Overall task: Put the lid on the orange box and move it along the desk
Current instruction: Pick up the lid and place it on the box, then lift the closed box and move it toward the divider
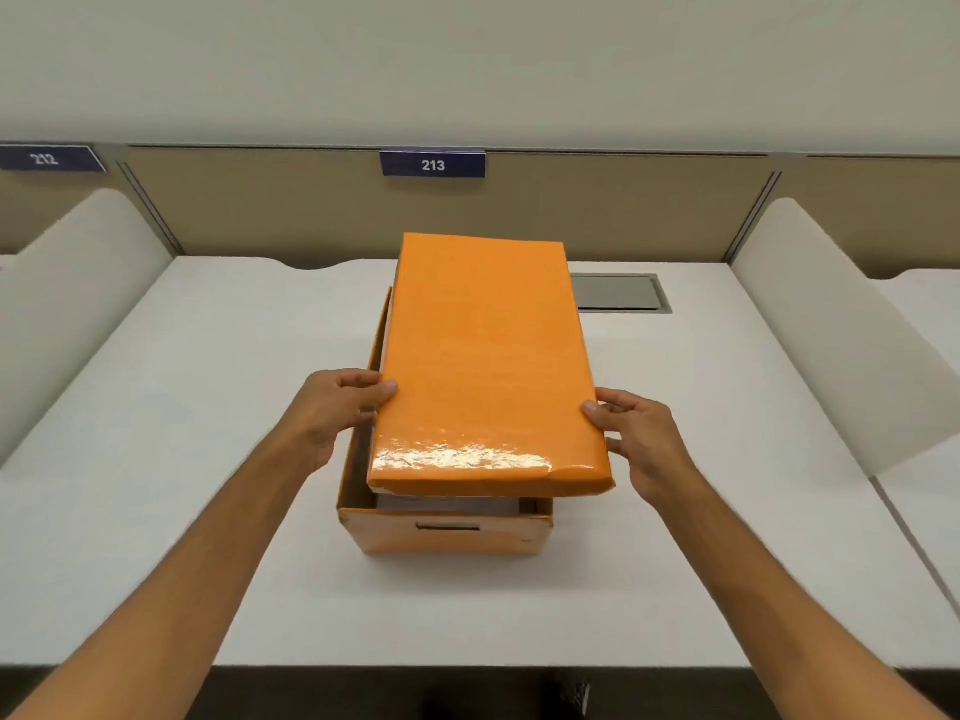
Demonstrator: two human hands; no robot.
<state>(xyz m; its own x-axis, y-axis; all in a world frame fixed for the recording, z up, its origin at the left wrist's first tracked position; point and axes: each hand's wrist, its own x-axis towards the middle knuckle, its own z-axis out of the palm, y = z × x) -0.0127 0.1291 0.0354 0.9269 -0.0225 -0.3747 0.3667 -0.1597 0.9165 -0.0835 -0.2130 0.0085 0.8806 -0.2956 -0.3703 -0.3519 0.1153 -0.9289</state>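
Note:
An orange box (447, 532) stands open in the middle of the white desk (182, 459), its near wall with a slot handle facing me. Above it I hold the glossy orange lid (483, 366), shifted a little to the right of the box so the box's left wall and brown inside show. My left hand (337, 413) grips the lid's left edge, thumb on top. My right hand (639, 439) grips the right edge, thumb on top as well. Most of the box's inside is hidden by the lid.
A grey cable hatch (618, 292) is set into the desk behind the lid on the right. White curved dividers (78, 304) (841, 335) bound the desk on both sides. A tan back panel carries a sign "213" (432, 164). The desk's front edge is near me.

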